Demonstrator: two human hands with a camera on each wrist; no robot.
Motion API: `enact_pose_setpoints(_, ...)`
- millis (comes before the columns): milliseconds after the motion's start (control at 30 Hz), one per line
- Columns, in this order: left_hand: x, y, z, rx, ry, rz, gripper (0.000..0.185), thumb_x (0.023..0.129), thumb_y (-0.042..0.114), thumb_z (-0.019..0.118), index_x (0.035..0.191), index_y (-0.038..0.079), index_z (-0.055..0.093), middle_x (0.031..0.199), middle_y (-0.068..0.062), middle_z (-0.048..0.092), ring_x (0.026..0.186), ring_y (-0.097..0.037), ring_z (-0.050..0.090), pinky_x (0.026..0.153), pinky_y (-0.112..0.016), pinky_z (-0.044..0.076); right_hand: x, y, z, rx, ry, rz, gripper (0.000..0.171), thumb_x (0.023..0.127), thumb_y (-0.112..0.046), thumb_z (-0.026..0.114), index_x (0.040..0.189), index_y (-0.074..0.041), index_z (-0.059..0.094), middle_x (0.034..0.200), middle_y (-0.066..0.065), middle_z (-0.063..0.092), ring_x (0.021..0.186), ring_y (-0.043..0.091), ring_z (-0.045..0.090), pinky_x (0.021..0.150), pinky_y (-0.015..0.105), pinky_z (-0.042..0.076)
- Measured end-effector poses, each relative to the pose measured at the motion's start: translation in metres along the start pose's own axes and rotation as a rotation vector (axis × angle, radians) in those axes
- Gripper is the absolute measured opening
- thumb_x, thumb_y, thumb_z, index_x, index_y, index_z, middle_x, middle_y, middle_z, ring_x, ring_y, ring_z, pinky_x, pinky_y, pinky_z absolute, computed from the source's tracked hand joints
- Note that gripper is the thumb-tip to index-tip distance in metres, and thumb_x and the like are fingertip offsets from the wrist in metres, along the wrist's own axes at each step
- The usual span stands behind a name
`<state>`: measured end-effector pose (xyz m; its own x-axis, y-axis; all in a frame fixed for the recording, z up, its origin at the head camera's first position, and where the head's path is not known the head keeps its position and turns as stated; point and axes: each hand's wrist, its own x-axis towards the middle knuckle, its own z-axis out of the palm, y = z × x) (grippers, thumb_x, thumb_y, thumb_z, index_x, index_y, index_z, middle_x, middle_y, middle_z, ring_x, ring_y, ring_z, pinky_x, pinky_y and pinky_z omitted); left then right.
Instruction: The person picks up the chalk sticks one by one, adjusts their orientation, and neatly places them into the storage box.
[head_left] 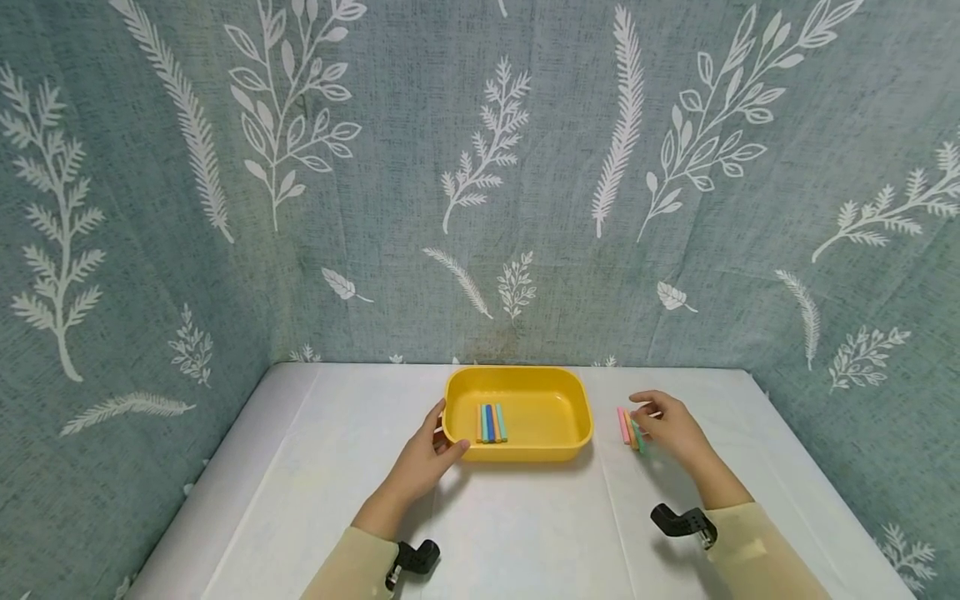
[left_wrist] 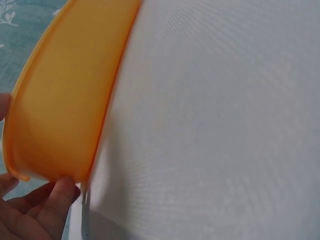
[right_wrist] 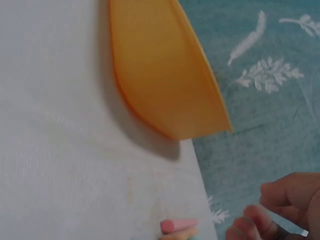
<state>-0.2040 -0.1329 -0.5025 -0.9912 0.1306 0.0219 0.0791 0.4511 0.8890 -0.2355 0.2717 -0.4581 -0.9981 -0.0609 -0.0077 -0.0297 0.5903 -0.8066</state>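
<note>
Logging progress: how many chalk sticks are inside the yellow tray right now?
4, lying side by side in the left half of the yellow tray: chalk sticks. More lie outside on the table by the right hand; some may be hidden beneath it.

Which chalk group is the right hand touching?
The right hand touches the loose chalk on the table, right of the tray, not the tray chalk.

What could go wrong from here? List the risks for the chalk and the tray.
1. The right hand reaches into chalk sticks lying close together on the table; picking one may nudge the others and set them rolling.
2. The left hand holds only the left rim of the yellow tray; a push could slide it and scatter the sticks inside.
</note>
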Motion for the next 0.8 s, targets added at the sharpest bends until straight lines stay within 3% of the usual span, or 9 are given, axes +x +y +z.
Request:
enact_pose_setpoints(567,-0.001,0.001,0.0,-0.019,-0.009,-0.006,0.084,0.097,0.032,0.069,0.162,0.015,0.017,0.151,-0.022,0.042,0.13,-0.035,0.053,0.105,-0.045,0.048,0.008,0.024,-0.006,-0.027,-0.154,0.199,0.053,0.097,-0.009,0.064,0.144,0.006,0.044,0.102,0.016,0.058,0.077,0.021,0.061,0.066,0.034,0.055)
enact_pose_setpoints(800,-0.001,0.0,-0.001,-0.017,-0.005,-0.007,0.084,0.098,0.034,0.068,0.161,0.014,0.017,0.151,-0.024,0.041,0.13,-0.036,0.052,0.105,-0.046,0.047,0.013,0.025,-0.007,-0.039,-0.214,0.221,0.062,0.093,-0.008,0.07,0.146,0.006,0.041,0.095,0.012,0.056,0.078,0.021,0.057,0.066,0.033,0.053)
